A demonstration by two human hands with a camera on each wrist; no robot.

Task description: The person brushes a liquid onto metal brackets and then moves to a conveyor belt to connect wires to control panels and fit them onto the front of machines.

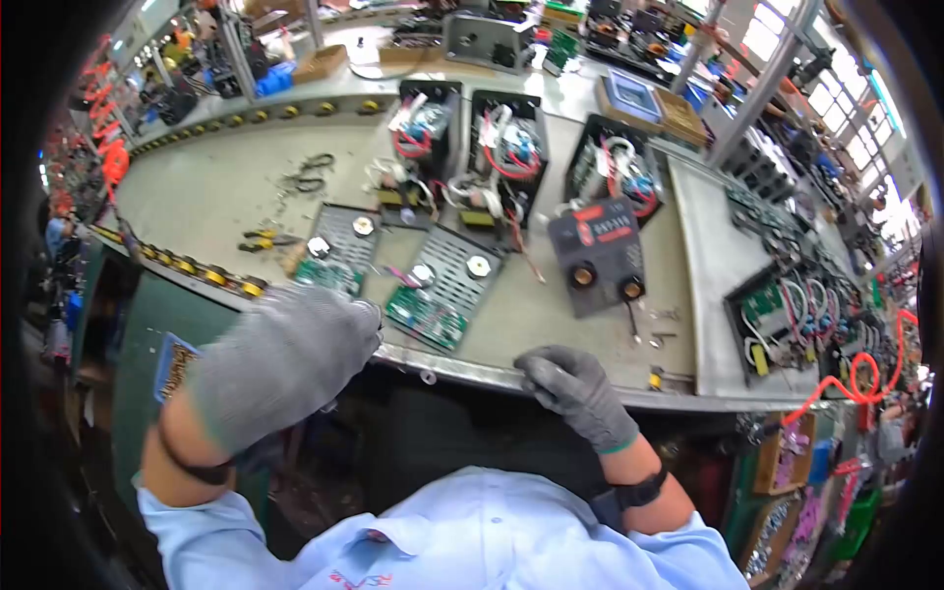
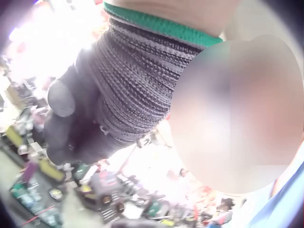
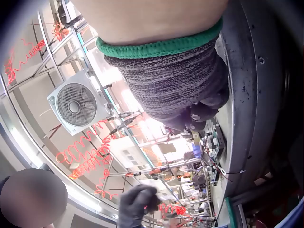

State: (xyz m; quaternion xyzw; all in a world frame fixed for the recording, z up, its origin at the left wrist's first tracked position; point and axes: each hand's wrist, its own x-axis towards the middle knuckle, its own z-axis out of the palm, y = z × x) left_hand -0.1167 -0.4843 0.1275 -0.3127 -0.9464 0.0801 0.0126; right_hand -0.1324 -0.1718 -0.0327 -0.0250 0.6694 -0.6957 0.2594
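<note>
My left hand (image 1: 290,359), in a grey knit glove and blurred, is raised over the bench's front edge at left. Its fingers are curled with the thumb close to them in the left wrist view; I cannot tell whether something is held inside. Nearest to it are two perforated metal panels with green circuit boards (image 1: 428,317). My gloved right hand (image 1: 575,393) rests at the front edge, fingers loosely curled, nothing visible in them. Ahead of it a dark grey cover with two round terminals (image 1: 602,258) leans against an open black housing (image 1: 615,162).
Two more open housings with wiring (image 1: 509,147) stand at the back. Yellow-handled pliers (image 1: 267,240) and scissors (image 1: 313,175) lie at left. A blue tray of small brass-coloured parts (image 1: 175,366) sits beside my left forearm. A wired circuit assembly (image 1: 777,320) lies on the right.
</note>
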